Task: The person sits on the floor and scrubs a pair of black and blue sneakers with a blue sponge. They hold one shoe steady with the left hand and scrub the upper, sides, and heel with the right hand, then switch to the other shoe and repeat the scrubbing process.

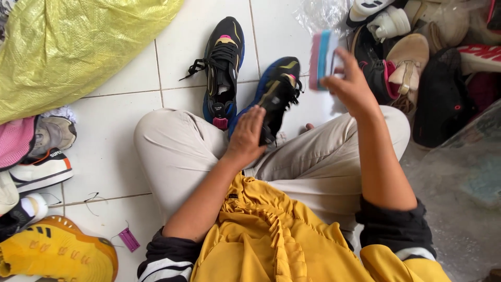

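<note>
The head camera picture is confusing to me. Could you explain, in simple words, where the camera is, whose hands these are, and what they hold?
The camera sits on a person's head and looks down, so you see their own crossed legs and two bare hands. The person sits on a white tiled floor. The left hand grips a black and blue sneaker resting on the lap. The right hand holds up a small pink and blue block, blurred, so I cannot tell what it is. The matching sneaker lies on the floor. A yellow sack and a pile of other shoes surround them.
</note>
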